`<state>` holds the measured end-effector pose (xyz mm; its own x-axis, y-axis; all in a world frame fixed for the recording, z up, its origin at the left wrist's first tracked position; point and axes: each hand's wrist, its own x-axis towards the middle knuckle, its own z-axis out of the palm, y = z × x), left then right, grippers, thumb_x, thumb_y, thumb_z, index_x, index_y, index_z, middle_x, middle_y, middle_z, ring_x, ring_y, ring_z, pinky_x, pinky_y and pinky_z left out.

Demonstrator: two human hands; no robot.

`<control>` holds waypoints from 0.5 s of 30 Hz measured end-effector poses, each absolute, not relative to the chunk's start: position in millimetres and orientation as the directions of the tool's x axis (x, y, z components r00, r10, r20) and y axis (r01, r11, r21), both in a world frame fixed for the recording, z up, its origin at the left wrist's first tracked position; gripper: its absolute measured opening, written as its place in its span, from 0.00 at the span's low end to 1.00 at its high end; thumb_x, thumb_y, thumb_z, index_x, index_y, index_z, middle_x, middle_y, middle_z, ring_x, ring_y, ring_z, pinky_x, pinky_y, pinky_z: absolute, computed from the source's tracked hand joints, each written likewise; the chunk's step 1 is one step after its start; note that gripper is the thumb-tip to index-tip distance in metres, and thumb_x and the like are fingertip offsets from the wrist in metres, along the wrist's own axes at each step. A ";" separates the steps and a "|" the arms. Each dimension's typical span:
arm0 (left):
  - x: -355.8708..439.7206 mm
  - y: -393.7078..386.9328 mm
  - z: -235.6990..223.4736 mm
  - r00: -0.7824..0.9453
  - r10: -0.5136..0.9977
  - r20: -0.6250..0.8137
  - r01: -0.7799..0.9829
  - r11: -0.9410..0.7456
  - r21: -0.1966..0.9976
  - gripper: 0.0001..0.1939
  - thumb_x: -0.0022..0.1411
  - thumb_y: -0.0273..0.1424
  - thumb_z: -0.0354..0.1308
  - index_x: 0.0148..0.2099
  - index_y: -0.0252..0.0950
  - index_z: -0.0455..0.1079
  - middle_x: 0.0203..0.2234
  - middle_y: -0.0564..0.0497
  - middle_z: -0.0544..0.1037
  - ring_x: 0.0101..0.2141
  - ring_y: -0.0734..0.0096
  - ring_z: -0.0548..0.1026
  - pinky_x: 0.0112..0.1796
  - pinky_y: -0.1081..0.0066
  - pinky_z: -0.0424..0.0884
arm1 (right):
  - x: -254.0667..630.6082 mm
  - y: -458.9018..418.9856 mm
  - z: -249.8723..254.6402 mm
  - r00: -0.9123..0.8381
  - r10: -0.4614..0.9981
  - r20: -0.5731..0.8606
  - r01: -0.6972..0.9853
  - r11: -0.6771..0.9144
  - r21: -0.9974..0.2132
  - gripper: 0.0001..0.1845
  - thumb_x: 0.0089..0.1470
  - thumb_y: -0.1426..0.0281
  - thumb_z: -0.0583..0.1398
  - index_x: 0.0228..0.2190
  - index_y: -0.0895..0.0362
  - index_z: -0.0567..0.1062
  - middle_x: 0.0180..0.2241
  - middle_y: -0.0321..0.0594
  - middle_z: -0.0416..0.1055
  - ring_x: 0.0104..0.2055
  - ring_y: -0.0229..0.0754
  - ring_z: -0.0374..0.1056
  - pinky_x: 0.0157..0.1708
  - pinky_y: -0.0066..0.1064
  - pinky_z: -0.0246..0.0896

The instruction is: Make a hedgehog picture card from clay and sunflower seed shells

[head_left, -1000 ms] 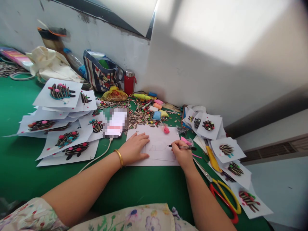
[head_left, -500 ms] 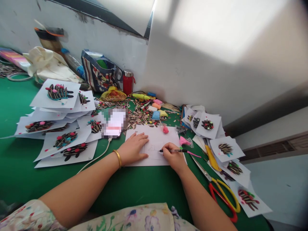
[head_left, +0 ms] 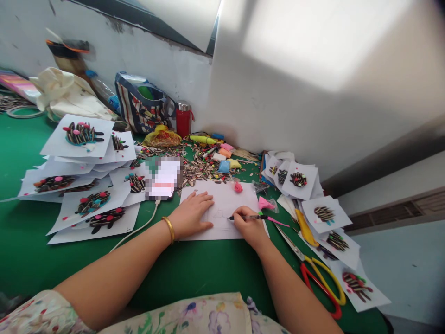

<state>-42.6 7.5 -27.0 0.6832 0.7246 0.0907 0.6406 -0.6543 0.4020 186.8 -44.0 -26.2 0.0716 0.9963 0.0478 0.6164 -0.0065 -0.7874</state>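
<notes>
A white sheet of paper [head_left: 222, 195] lies on the green table with a few thin drawn lines near its middle. My left hand [head_left: 193, 215] rests flat on the sheet's left part, fingers stretched out. In my right hand [head_left: 251, 227] a slim dark pen [head_left: 255, 217] is pinched, its tip at the drawn lines. A lump of pink clay [head_left: 238, 187] sits on the sheet's upper right. Beside the right edge lies more pink clay [head_left: 266, 203] on clear wrapping. Large scissors [head_left: 313, 269] with red and yellow handles lie by my right forearm.
Sunflower seeds [head_left: 198, 164] and clay packets [head_left: 224, 166] spread beyond the sheet. A phone [head_left: 163, 178] with a cable is on the left. Stacked seed pictures [head_left: 86, 134] stand left, others [head_left: 325, 215] right. A red flask [head_left: 183, 119] and striped bag [head_left: 142, 104] stand by the wall.
The whole view has shifted slightly, so things sit a little further left. Both hands keep almost the same place on the sheet, and the pen stays in my right hand.
</notes>
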 end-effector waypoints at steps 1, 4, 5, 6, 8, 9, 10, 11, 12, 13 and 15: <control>-42.7 7.8 -27.4 0.683 0.724 0.092 0.640 -0.655 0.402 0.34 0.54 0.46 0.62 0.60 0.40 0.62 0.62 0.45 0.63 0.64 0.54 0.55 0.63 0.52 0.46 | 186.7 -44.2 -25.9 0.073 0.996 0.046 0.616 -0.009 -0.788 0.08 0.48 0.66 0.54 0.24 0.54 0.72 0.24 0.34 0.72 0.29 0.41 0.67 0.29 0.29 0.59; -42.6 8.3 -28.0 0.684 0.724 0.090 0.641 -0.655 0.401 0.34 0.54 0.46 0.62 0.61 0.40 0.62 0.62 0.45 0.63 0.64 0.54 0.55 0.63 0.52 0.46 | 186.4 -45.0 -24.9 0.075 0.997 0.034 0.613 -0.019 -0.790 0.08 0.48 0.66 0.54 0.23 0.54 0.71 0.24 0.34 0.72 0.28 0.41 0.67 0.28 0.29 0.58; -42.6 8.3 -27.8 0.684 0.724 0.090 0.641 -0.655 0.401 0.34 0.54 0.46 0.62 0.61 0.40 0.62 0.63 0.45 0.63 0.64 0.54 0.55 0.63 0.52 0.46 | 186.3 -45.3 -24.6 0.078 0.996 0.031 0.611 -0.023 -0.791 0.08 0.48 0.67 0.54 0.23 0.54 0.72 0.24 0.34 0.72 0.28 0.41 0.67 0.28 0.28 0.58; -42.6 8.3 -27.4 0.684 0.724 0.089 0.641 -0.655 0.400 0.34 0.54 0.46 0.62 0.61 0.40 0.62 0.63 0.45 0.62 0.64 0.54 0.55 0.63 0.52 0.46 | 186.3 -45.5 -24.5 0.080 0.996 0.030 0.609 -0.025 -0.793 0.08 0.47 0.67 0.54 0.23 0.54 0.72 0.24 0.33 0.72 0.28 0.40 0.67 0.28 0.28 0.58; -42.5 7.9 -26.1 0.686 0.723 0.084 0.642 -0.655 0.399 0.34 0.54 0.46 0.62 0.61 0.40 0.63 0.63 0.45 0.62 0.64 0.54 0.55 0.63 0.53 0.46 | 186.7 -45.5 -24.7 0.086 0.996 0.031 0.610 -0.027 -0.792 0.08 0.47 0.68 0.54 0.23 0.54 0.72 0.23 0.33 0.71 0.27 0.40 0.66 0.26 0.28 0.57; -42.5 7.7 -25.4 0.685 0.724 0.081 0.643 -0.653 0.399 0.34 0.54 0.45 0.62 0.61 0.40 0.63 0.63 0.45 0.62 0.64 0.54 0.55 0.63 0.53 0.46 | 187.0 -45.4 -25.1 0.089 0.996 0.032 0.612 -0.029 -0.790 0.08 0.47 0.68 0.54 0.23 0.54 0.72 0.23 0.33 0.71 0.27 0.40 0.66 0.26 0.28 0.57; -42.4 7.5 -24.7 0.684 0.725 0.078 0.645 -0.651 0.400 0.34 0.54 0.45 0.62 0.61 0.40 0.63 0.63 0.45 0.62 0.64 0.54 0.55 0.63 0.53 0.46 | 187.3 -45.2 -25.5 0.091 0.995 0.033 0.615 -0.030 -0.788 0.08 0.47 0.68 0.54 0.23 0.54 0.72 0.23 0.33 0.71 0.27 0.40 0.66 0.26 0.28 0.57; -42.4 7.3 -24.2 0.683 0.727 0.076 0.647 -0.649 0.400 0.34 0.54 0.45 0.62 0.61 0.39 0.62 0.63 0.45 0.63 0.64 0.54 0.55 0.63 0.52 0.46 | 187.8 -44.9 -26.0 0.091 0.995 0.034 0.618 -0.030 -0.785 0.08 0.47 0.67 0.54 0.23 0.54 0.72 0.23 0.33 0.71 0.26 0.40 0.65 0.26 0.28 0.57; -42.3 7.2 -23.8 0.682 0.727 0.074 0.647 -0.648 0.401 0.34 0.54 0.45 0.62 0.61 0.39 0.62 0.63 0.45 0.63 0.64 0.54 0.55 0.63 0.52 0.46 | 188.2 -44.6 -26.5 0.091 0.995 0.036 0.621 -0.029 -0.783 0.08 0.47 0.67 0.54 0.23 0.54 0.73 0.23 0.33 0.72 0.26 0.40 0.65 0.26 0.28 0.57; -42.3 7.2 -23.6 0.682 0.728 0.074 0.647 -0.647 0.402 0.34 0.54 0.45 0.62 0.61 0.39 0.62 0.63 0.45 0.62 0.64 0.54 0.55 0.63 0.52 0.46 | 188.6 -44.4 -26.9 0.091 0.995 0.039 0.622 -0.027 -0.782 0.08 0.47 0.67 0.54 0.23 0.54 0.73 0.24 0.33 0.72 0.27 0.40 0.65 0.26 0.28 0.57; -42.1 7.3 -23.7 0.683 0.726 0.074 0.646 -0.649 0.403 0.34 0.54 0.45 0.62 0.61 0.40 0.62 0.63 0.45 0.62 0.64 0.54 0.55 0.63 0.52 0.46 | 189.2 -44.0 -27.4 0.091 0.995 0.044 0.623 -0.022 -0.782 0.09 0.48 0.66 0.54 0.24 0.54 0.73 0.24 0.34 0.72 0.27 0.40 0.65 0.27 0.28 0.57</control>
